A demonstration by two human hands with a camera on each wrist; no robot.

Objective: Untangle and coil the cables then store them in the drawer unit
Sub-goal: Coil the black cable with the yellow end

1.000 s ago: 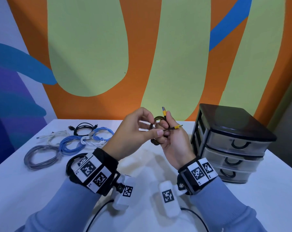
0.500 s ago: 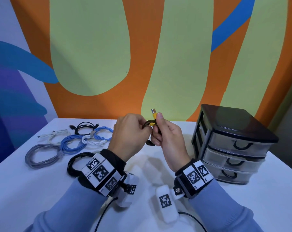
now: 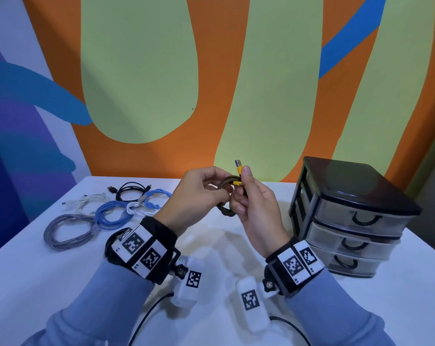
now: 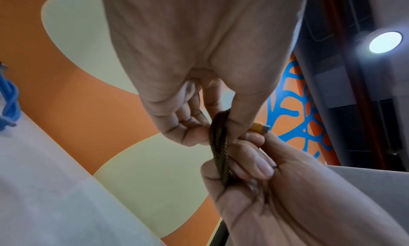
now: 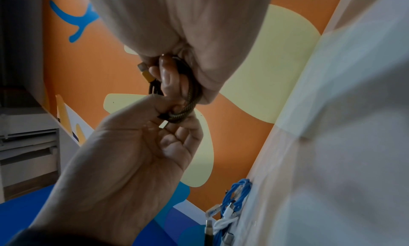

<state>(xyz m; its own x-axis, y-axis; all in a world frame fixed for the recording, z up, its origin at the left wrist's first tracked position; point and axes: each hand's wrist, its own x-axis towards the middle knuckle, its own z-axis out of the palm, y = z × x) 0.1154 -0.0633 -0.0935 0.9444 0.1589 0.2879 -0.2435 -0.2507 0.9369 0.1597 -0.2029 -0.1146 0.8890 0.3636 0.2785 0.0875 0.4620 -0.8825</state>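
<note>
Above the white table, both hands hold the dark braided cable as a small coil. Left hand pinches the coil's left side; right hand fingers curl around its right side, yellow USB plug pointing to 12 o'clock. Drawer unit stands at 3 o'clock, drawers closed. Coiled cables lie at 9 o'clock.

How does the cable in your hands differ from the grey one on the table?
The braided cable is dark brown with yellow plugs; the grey cable is plain grey. The braided cable is held up by the left hand and right hand; the grey cable lies on the table. Its coil is smaller. Both are coiled.
</note>
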